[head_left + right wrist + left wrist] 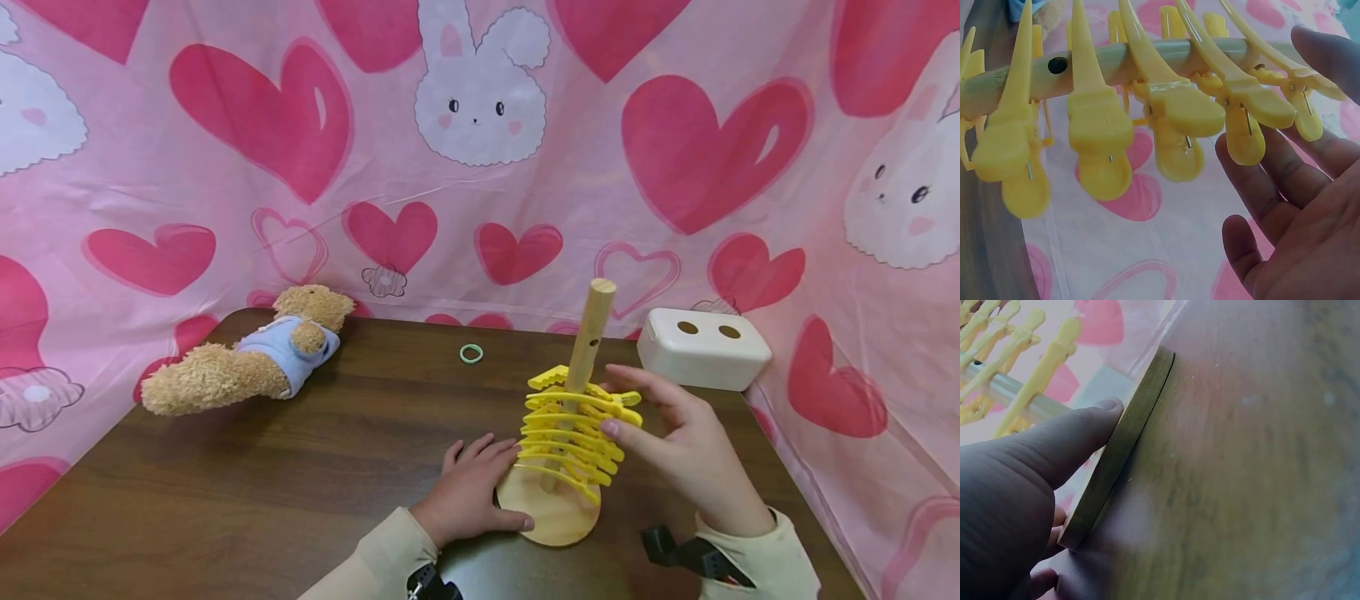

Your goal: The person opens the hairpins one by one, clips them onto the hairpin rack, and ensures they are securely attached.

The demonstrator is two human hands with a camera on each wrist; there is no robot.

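Several yellow plastic spring clips (573,442) are stacked along an upright wooden post (590,342) fixed in a round wooden base (558,521). My left hand (472,492) rests at the left side of the base, fingers stretched out and thumb on its rim. In the left wrist view that thumb presses the edge of the base (1125,447). My right hand (686,442) is at the upper clips, thumb and fingers apart around their handle ends. In the right wrist view the fingers (1260,194) are beneath the clip handles, with no firm pinch visible.
A teddy bear (292,354) in a blue top lies at the back left of the brown table (300,483). A small green ring (471,354) lies behind the stand. At the back right is a white box (705,354) with two round holes. Pink heart-patterned cloth (480,192) hangs behind.
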